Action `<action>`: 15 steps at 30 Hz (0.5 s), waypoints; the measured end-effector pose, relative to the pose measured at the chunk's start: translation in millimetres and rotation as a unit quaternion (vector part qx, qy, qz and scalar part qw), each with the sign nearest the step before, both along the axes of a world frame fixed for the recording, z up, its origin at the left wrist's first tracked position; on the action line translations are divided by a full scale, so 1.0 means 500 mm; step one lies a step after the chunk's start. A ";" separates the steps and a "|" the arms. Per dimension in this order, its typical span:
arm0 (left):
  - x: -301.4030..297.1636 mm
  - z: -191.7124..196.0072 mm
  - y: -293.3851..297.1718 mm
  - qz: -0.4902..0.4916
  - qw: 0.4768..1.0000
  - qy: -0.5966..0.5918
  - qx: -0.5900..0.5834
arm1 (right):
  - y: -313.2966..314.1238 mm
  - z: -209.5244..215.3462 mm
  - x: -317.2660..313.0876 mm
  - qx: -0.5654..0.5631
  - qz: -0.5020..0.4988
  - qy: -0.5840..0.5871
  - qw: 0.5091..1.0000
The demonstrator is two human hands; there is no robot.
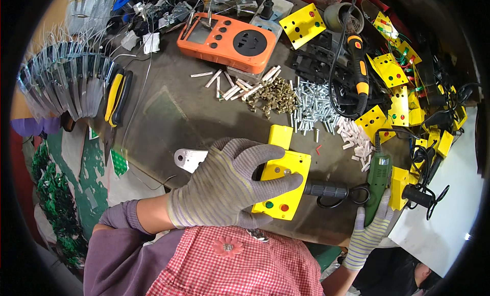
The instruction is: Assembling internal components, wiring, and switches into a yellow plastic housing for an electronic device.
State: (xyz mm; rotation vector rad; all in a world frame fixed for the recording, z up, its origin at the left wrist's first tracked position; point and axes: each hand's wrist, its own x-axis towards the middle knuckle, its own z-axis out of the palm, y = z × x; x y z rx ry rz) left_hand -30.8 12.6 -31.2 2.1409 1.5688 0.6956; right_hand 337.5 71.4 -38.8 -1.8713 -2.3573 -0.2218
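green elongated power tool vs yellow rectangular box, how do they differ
The yellow rectangular box is broad and flat-faced; the green elongated power tool is narrow and rounded. The box bears a green round light and a red round light; the tool, a black cord. The left hand touches the box, the right hand the tool. Both touch gloved hands.

Left hand covers the left side of the yellow box and one end of a white plate | right hand hides the lower end of the green power tool | right forearm cut off by the bottom edge | screen of the orange meter too small to read
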 end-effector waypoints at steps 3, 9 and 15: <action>-0.001 -0.005 -0.002 0.005 1.000 -0.005 0.017 | 0.013 0.015 0.009 -0.029 0.052 0.102 0.993; -0.008 0.006 -0.010 -0.011 1.000 0.008 0.013 | 0.022 0.086 0.011 -0.168 0.194 0.697 0.669; -0.001 -0.009 -0.014 0.013 0.999 -0.004 0.039 | 0.105 0.176 -0.311 -0.191 0.281 0.837 0.430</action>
